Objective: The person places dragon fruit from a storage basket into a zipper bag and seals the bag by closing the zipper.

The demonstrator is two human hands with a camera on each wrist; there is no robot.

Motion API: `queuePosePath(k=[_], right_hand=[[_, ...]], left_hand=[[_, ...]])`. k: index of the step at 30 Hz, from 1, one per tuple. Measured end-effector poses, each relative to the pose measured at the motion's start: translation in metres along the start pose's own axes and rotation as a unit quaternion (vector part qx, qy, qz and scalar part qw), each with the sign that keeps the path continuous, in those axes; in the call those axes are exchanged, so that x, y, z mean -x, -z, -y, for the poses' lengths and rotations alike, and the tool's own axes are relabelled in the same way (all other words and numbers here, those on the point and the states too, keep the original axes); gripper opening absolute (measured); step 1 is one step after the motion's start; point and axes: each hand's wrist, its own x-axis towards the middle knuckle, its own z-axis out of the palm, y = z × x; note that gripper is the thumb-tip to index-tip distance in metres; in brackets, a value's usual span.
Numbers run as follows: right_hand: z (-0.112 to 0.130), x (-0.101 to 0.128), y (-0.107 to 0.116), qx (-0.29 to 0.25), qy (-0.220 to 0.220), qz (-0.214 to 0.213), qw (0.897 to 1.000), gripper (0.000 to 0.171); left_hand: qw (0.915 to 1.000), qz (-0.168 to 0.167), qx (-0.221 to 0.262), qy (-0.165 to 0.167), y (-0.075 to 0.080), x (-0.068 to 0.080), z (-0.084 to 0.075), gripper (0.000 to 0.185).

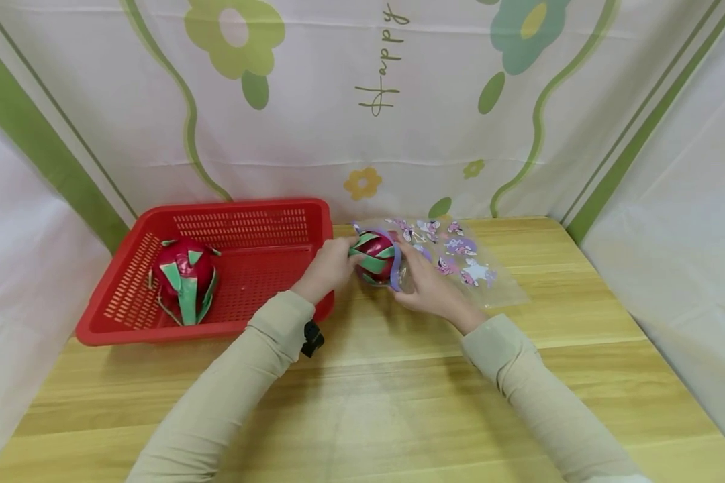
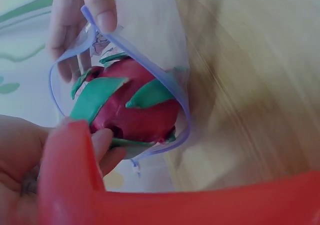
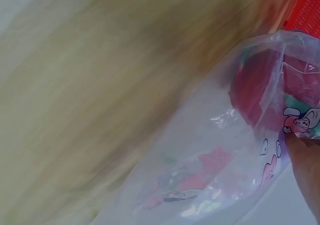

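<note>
A red model dragon fruit [image 1: 377, 248] with green leaf scales lies in the mouth of a clear plastic bag [image 1: 474, 258] printed with cartoon figures. My left hand [image 1: 328, 267] grips the fruit's near end, its fingers curled under it in the left wrist view. On the other side, my right hand [image 1: 430, 285] pinches the bag by its purple-edged opening, thumb outside the film. That purple edge [image 2: 142, 60] loops around the fruit [image 2: 140, 105]. Through the film in the right wrist view, the fruit [image 3: 257, 87] shows blurred, and the rest of the bag [image 3: 195, 160] lies flat.
Left of the hands stands a red plastic basket [image 1: 325, 228] with slotted walls, holding another dragon fruit [image 1: 184, 268]. Its rim [image 2: 200, 207] is close to my left wrist. The wooden table [image 1: 362, 409] meets a flower-printed cloth [image 1: 314, 134] at the back.
</note>
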Motion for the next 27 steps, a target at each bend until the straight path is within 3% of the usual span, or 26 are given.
queuePosePath(k=[4,13,16,20,23,27], right_hand=[[-0.002,0.002,0.001,0.003,-0.001,0.007,1.000,0.090],[-0.006,0.004,0.003,-0.004,0.008,0.011,1.000,0.087],[-0.006,0.004,0.003,-0.004,0.011,0.012,1.000,0.087],[-0.005,0.004,0.003,-0.004,0.013,0.013,1.000,0.087],[-0.006,0.004,0.003,-0.004,0.015,0.014,1.000,0.088],[-0.008,0.004,0.002,-0.002,0.017,0.012,1.000,0.089]], left_hand=[[0.9983,-0.012,0.057,0.006,-0.001,-0.005,0.004,0.046],[0.9917,-0.025,0.125,-0.015,-0.005,-0.012,0.012,0.054],[0.9822,-0.024,0.186,-0.008,-0.006,-0.012,0.013,0.047],[0.9697,-0.052,0.238,0.012,-0.008,-0.014,0.013,0.042],[0.9728,-0.089,0.213,0.016,-0.009,-0.013,0.013,0.037],[0.9766,-0.150,0.154,-0.003,-0.008,-0.011,0.013,0.030]])
